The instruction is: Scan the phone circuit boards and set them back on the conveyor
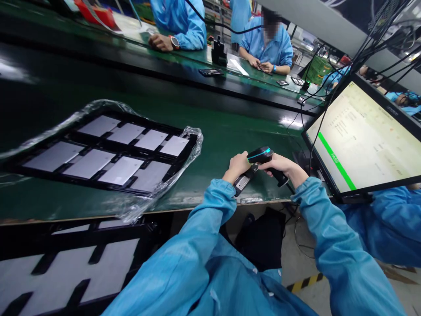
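My right hand (280,164) is closed around the grip of a black barcode scanner (258,155) with a lit blue stripe. The scanner's head points left, over a small dark phone assembly (242,182) with a silvery plate. My left hand (238,166) grips this assembly from its left side, close to the table's front edge; its fingertips are partly hidden behind the scanner. Left of my hands, a black tray (130,147) holds several flat grey-silver pieces in two rows, with clear plastic wrap (194,142) around its rim.
A tilted monitor (368,136) at the right shows a green PASS bar. Below the green table (223,127), another black tray (144,241) holds grey pieces. Across the bench, co-workers in blue (184,22) sit near phone parts (210,72). Cables hang around the monitor.
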Available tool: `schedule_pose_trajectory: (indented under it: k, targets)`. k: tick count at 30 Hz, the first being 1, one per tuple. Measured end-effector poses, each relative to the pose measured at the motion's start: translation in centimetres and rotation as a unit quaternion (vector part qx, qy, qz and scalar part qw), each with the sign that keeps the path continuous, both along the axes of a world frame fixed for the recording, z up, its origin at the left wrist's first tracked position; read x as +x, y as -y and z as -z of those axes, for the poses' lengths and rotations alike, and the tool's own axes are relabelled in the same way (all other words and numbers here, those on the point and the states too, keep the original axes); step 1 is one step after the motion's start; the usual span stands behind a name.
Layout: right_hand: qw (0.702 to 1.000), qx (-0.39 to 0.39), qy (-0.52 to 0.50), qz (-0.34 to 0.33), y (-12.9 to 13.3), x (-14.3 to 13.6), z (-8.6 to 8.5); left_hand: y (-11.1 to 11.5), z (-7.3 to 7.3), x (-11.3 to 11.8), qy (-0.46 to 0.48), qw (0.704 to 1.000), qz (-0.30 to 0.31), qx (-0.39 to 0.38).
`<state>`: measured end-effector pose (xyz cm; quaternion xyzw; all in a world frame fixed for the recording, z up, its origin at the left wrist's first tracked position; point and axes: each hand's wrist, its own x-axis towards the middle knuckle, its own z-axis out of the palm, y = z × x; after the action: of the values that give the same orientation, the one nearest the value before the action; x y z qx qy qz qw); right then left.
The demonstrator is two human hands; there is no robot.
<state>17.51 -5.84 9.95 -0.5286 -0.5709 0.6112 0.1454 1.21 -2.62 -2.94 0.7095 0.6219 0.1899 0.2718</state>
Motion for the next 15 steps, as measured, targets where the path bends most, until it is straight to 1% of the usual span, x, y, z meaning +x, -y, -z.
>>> schedule_pose_trajectory:
  k: [2, 5, 10, 15]
  targets:
    - [1.000, 0.001, 0.026, -0.008, -0.6, -0.6, -0.2, 0.3, 0.0, 0.1, 0.007, 1.000, -0.009, 0.006]
    - [0.998, 0.002, 0.055, -0.017, -1.3, -1.1, -0.9, 0.4, -0.2, 0.3, 0.015, 1.000, -0.024, -0.006]
    - [0.995, 0.002, 0.091, -0.038, -1.8, -1.3, -2.1, 0.5, -0.5, 0.5, 0.014, 0.999, -0.029, -0.022]
    - [0.993, 0.004, 0.109, -0.035, -1.8, -0.9, -2.0, 0.6, -0.4, 0.5, -0.003, 0.999, -0.031, -0.012]
